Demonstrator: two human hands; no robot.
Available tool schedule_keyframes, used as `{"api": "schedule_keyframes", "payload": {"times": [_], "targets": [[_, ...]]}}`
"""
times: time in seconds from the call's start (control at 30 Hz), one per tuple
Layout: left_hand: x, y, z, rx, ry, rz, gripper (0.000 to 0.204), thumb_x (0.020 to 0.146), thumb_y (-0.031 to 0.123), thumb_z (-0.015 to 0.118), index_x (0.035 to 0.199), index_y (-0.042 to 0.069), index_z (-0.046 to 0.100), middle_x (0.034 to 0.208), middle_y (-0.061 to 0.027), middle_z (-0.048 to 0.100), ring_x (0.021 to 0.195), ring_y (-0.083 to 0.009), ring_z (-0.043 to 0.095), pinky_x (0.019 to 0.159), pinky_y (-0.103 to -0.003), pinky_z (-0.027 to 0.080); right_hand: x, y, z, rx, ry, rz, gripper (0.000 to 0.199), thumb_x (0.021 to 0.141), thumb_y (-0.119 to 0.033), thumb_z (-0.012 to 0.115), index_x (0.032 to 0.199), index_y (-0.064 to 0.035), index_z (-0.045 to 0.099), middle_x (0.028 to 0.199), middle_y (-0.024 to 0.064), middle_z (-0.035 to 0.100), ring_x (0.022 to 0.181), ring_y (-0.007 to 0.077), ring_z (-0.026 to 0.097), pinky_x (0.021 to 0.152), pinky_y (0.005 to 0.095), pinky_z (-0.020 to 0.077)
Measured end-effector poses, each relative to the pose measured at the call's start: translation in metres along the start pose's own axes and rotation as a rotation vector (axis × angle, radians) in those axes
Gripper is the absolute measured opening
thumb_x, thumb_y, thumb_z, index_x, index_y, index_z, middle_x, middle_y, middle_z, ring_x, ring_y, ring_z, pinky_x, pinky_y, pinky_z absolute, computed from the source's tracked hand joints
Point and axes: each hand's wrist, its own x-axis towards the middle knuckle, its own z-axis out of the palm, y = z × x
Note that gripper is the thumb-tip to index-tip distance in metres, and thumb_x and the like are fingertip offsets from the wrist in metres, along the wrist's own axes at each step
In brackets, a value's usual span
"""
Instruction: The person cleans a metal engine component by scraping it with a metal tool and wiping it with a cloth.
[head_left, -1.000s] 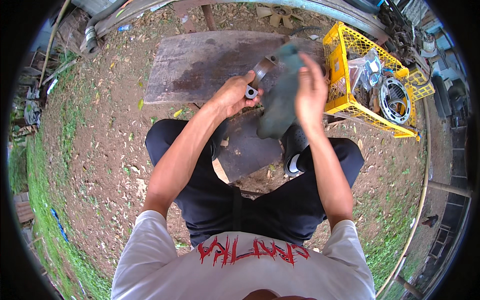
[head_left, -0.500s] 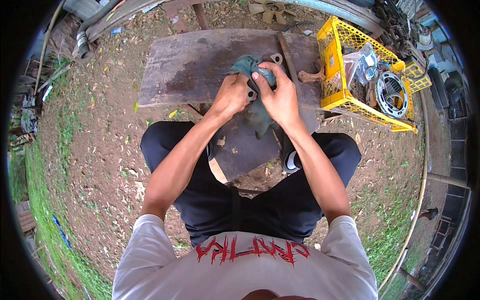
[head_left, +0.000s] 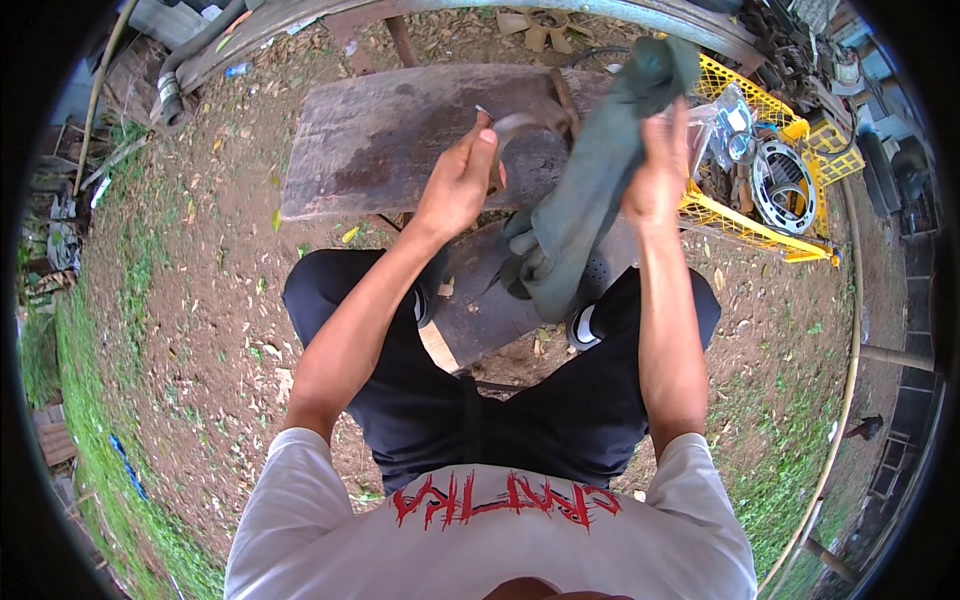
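Observation:
My left hand [head_left: 458, 190] is closed on a curved grey metal part [head_left: 526, 122] over the wooden tabletop [head_left: 370, 130]. The part arcs to the right from my fingers; motion smears it, so its exact kind is unclear. Over to the right, my right hand [head_left: 655, 172] grips a dark green rag [head_left: 592, 190]. Its bunched end rises above my fingers, while the long loose end hangs down leftward towards my knees. Cloth and metal part are apart. The rag covers part of the tabletop's right end.
A yellow plastic crate [head_left: 752, 232] stands at the right, holding plastic bags and a round metal ring part [head_left: 784, 190]. A narrow bar [head_left: 563, 92] lies across the tabletop. Beyond the table, a fan blade wheel [head_left: 540, 28] rests on leaf-strewn ground. A lower board [head_left: 475, 300] lies between my legs.
My hands have parted. The right one has swung up and right with the rag, pulling it off the metal part, which stays in my left hand.

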Motion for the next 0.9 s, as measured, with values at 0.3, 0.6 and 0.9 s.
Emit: {"api": "schedule_keyframes", "payload": {"times": [0.3, 0.6, 0.9], "targets": [[-0.002, 0.002, -0.016, 0.771, -0.019, 0.787, 0.078, 0.092, 0.033, 0.063, 0.149, -0.004, 0.024, 0.082, -0.0197, 0.067, 0.065, -0.0354, 0.066, 0.055, -0.042, 0.051, -0.021, -0.003, 0.022, -0.355, -0.208, 0.429, 0.039, 0.098, -0.034, 0.059, 0.104, 0.0037, 0.062, 0.076, 0.0069, 0.066, 0.059, 0.0113, 0.060, 0.049, 0.0268, 0.0481], [0.000, 0.001, -0.011, 0.336, -0.052, 0.513, 0.076, 0.083, 0.023, 0.077, 0.147, 0.007, 0.038, 0.086, -0.0085, 0.067, 0.068, -0.0193, 0.063, 0.059, -0.032, 0.051, -0.022, -0.003, 0.028, 0.017, -0.002, 0.606, 0.038, 0.099, -0.041, 0.053, 0.102, -0.0042, 0.064, 0.078, 0.0050, 0.064, 0.057, 0.0135, 0.057, 0.050, 0.0274, 0.0465], [-0.003, 0.013, 0.022, -0.930, 0.181, -0.327, 0.064, 0.096, 0.063, 0.039, 0.102, 0.001, 0.051, 0.089, -0.0081, 0.062, 0.071, -0.0158, 0.063, 0.060, -0.032, 0.055, -0.042, 0.020, 0.041, -0.361, 0.032, -0.074, 0.040, 0.100, -0.039, 0.054, 0.091, -0.0005, 0.061, 0.076, -0.0024, 0.053, 0.073, 0.0056, 0.045, 0.066, 0.0236, 0.0399]]}}
